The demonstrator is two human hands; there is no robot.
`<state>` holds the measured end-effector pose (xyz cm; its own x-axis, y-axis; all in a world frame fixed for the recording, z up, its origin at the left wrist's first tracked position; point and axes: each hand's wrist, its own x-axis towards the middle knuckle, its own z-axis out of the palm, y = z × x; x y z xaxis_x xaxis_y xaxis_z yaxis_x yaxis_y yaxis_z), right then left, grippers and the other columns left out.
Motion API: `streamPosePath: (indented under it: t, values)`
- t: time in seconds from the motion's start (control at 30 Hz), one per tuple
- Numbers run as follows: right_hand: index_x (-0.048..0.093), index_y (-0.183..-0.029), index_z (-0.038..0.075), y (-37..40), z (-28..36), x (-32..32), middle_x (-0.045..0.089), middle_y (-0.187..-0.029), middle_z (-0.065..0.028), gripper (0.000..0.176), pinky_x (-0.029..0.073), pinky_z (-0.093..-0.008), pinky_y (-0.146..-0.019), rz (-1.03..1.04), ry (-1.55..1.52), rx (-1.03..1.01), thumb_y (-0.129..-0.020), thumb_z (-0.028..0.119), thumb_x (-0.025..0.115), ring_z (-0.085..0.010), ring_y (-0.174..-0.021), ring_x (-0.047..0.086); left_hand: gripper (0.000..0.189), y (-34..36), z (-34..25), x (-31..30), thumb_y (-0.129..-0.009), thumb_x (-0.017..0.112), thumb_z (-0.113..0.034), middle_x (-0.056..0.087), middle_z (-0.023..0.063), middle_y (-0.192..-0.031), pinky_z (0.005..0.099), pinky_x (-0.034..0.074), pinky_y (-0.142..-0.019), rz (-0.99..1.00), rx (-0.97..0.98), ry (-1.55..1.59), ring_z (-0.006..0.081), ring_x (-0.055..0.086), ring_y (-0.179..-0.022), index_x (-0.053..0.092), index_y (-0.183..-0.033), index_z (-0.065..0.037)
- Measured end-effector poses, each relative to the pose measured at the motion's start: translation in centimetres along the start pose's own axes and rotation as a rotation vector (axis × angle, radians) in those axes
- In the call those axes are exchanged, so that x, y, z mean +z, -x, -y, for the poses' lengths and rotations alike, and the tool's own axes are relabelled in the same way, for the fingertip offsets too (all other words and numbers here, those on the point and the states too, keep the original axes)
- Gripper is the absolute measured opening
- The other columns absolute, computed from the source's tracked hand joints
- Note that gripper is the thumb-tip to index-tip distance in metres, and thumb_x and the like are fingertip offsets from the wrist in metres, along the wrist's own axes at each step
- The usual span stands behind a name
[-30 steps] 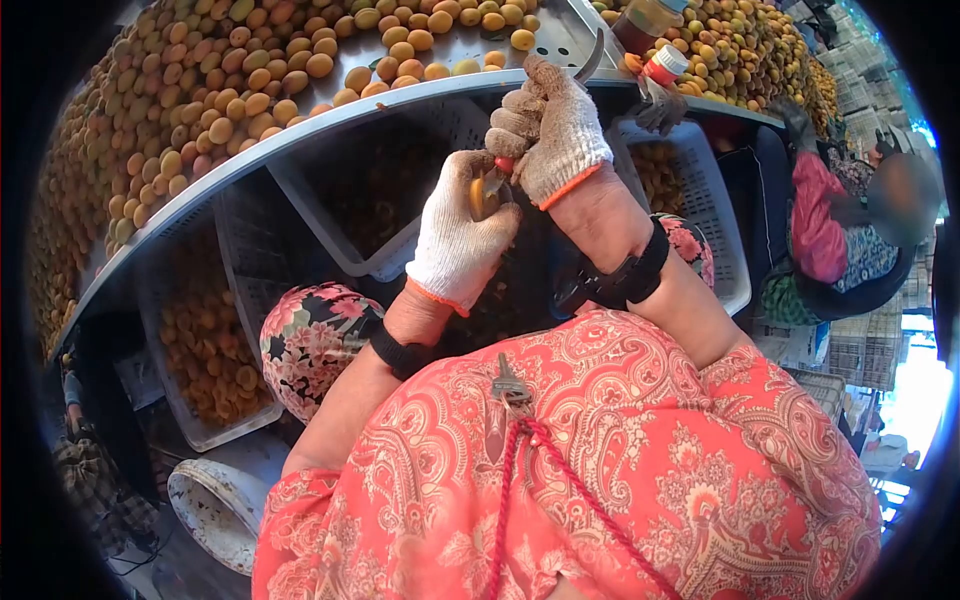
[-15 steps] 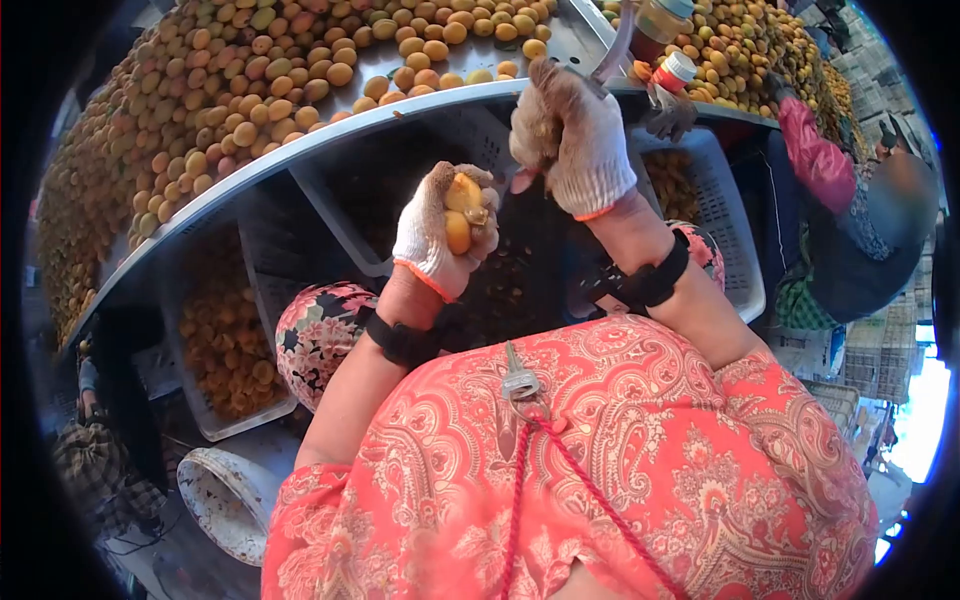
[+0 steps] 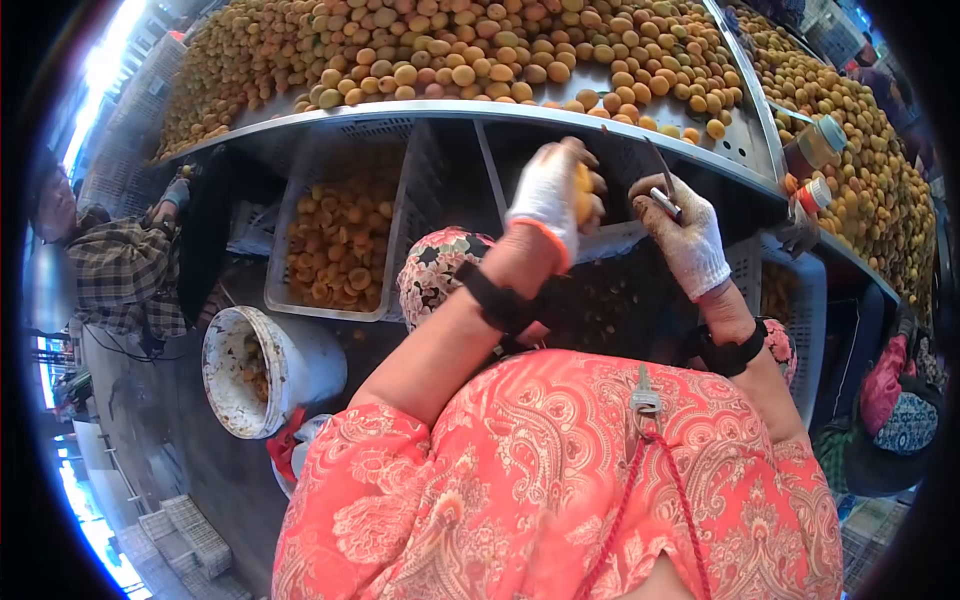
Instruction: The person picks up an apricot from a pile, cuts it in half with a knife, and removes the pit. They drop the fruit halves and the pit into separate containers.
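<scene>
My left hand (image 3: 553,195), in a soiled white glove with an orange cuff, is closed around orange fruit (image 3: 583,194), partly hidden by the fingers. To its right, my right hand (image 3: 683,228), gloved too, grips a knife (image 3: 661,170) whose thin blade points up and to the left. Both hands are apart, just below the metal edge of the table (image 3: 440,107), which is heaped with apricot-like fruit (image 3: 440,60). Under them lies a dark container with small dark pieces (image 3: 600,300).
A crate of opened fruit (image 3: 340,240) stands at left, above a stained white bucket (image 3: 240,370). Jars (image 3: 820,140) sit at the right edge of the table. A co-worker in a checked shirt (image 3: 120,270) is far left; another person (image 3: 900,420) is far right.
The view has swung left, bringing the bucket and the left co-worker further in. My left hand has turned, its fruit now less visible. My right hand has opened some distance from it, with the blade now showing.
</scene>
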<state>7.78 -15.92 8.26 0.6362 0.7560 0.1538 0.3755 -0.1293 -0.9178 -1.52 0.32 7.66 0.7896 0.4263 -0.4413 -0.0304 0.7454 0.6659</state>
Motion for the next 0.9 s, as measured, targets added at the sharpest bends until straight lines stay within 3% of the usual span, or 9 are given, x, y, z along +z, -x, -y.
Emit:
streamPosePath:
  t: [0.17, 0.23, 0.3, 0.43, 0.5, 0.63, 0.7, 0.77, 0.9]
  values:
    - [0.063, -0.104, 0.001, -0.7, -0.7, 0.2, 0.066, -0.085, -0.0058, 0.020, 0.049, -0.0264, -0.072, -0.072, -0.147, 0.153, -0.088, 0.013, 0.069, -0.0119, -0.079, 0.063, 0.019, 1.4, -7.7, -7.1, -0.090, 0.063, -0.029, 0.059, 0.0067, -0.084, 0.0244, 0.040, -0.046, -0.161, 0.433, -0.158, 0.0132, 0.053, -0.055, 0.062, -0.099, -0.012]
    - [0.062, -0.103, 0.000, -0.5, -1.0, -0.8, 0.065, -0.083, -0.0082, 0.026, 0.050, -0.0288, -0.072, -0.083, 0.186, 0.246, -0.085, 0.018, 0.071, -0.0162, -0.079, 0.064, 0.019, 2.1, -10.6, -10.3, -0.090, 0.064, -0.027, 0.058, 0.0064, -0.083, 0.0250, 0.039, -0.043, -0.350, 0.640, -0.294, 0.0133, 0.052, -0.053, 0.064, -0.102, -0.012]
    - [0.061, -0.100, 0.000, -0.3, -2.1, -1.4, 0.064, -0.080, -0.0093, 0.024, 0.050, -0.0311, -0.073, -0.068, 0.179, 0.259, -0.085, 0.017, 0.067, -0.0189, -0.079, 0.064, 0.021, 2.5, -12.9, -15.3, -0.088, 0.065, -0.024, 0.058, 0.0055, -0.079, 0.0270, 0.039, -0.040, -0.537, 0.687, -0.353, 0.0139, 0.051, -0.049, 0.065, -0.104, -0.011]
    - [0.060, -0.094, 0.006, 0.2, -2.9, -1.6, 0.056, -0.072, -0.0021, 0.010, 0.040, -0.0242, -0.045, -0.048, -0.107, 0.382, -0.088, 0.013, 0.057, -0.0093, -0.050, 0.050, 0.022, 3.9, -14.7, -26.5, -0.088, 0.065, -0.025, 0.058, 0.0052, -0.074, 0.0296, 0.037, -0.037, -0.833, 0.674, -0.522, 0.0153, 0.051, -0.046, 0.064, -0.103, -0.010]
    - [0.060, -0.099, 0.007, 0.7, -2.5, -1.5, 0.054, -0.069, -0.0017, 0.012, 0.043, -0.0244, -0.046, -0.042, -0.244, 0.468, -0.091, 0.016, 0.057, -0.0098, -0.049, 0.050, 0.032, 3.1, -14.7, -35.9, -0.086, 0.067, -0.032, 0.059, 0.0071, -0.078, 0.0329, 0.046, -0.047, -0.975, 0.602, -0.709, 0.0190, 0.055, -0.056, 0.064, -0.104, -0.005]
    - [0.059, -0.104, 0.007, 1.3, -0.9, -2.2, 0.050, -0.063, -0.0011, 0.020, 0.041, -0.0253, -0.041, -0.018, -0.144, 0.519, -0.095, 0.025, 0.058, -0.0100, -0.046, 0.048, 0.052, 7.5, -13.8, -38.9, -0.083, 0.063, -0.044, 0.067, 0.0105, -0.087, 0.0364, 0.049, -0.073, -1.329, 0.375, -1.049, 0.0180, 0.058, -0.073, 0.065, -0.096, 0.007]
    - [0.061, -0.106, 0.004, 1.2, -1.5, -2.9, 0.054, -0.065, -0.0044, 0.030, 0.043, -0.0297, -0.045, 0.024, 0.034, 0.578, -0.094, 0.031, 0.060, -0.0130, -0.051, 0.053, 0.020, 6.2, -15.2, -44.2, -0.086, 0.068, -0.025, 0.060, 0.0024, -0.082, 0.0325, 0.045, -0.057, -1.214, 0.547, -0.966, 0.0136, 0.051, -0.065, 0.066, -0.096, -0.008]
    - [0.063, -0.102, -0.001, 1.8, -3.5, -2.8, 0.068, -0.087, -0.0198, 0.031, 0.051, -0.0400, -0.077, -0.010, 0.304, 0.270, -0.088, 0.027, 0.063, -0.0317, -0.085, 0.067, 0.016, 3.5, -16.4, -42.7, -0.087, 0.067, -0.022, 0.058, -0.0003, -0.081, 0.0310, 0.043, -0.055, -1.005, 0.707, -0.652, 0.0126, 0.049, -0.063, 0.065, -0.097, -0.009]
    - [0.061, -0.102, 0.003, 2.1, -4.7, -3.0, 0.067, -0.087, -0.0183, 0.024, 0.051, -0.0393, -0.079, 0.065, 0.333, 0.167, -0.087, 0.022, 0.062, -0.0312, -0.086, 0.066, 0.018, 0.0, -17.8, -24.8, -0.091, 0.065, -0.020, 0.061, 0.0001, -0.088, 0.0298, 0.048, -0.058, -0.860, 0.587, -0.675, 0.0147, 0.057, -0.070, 0.064, -0.105, -0.009]
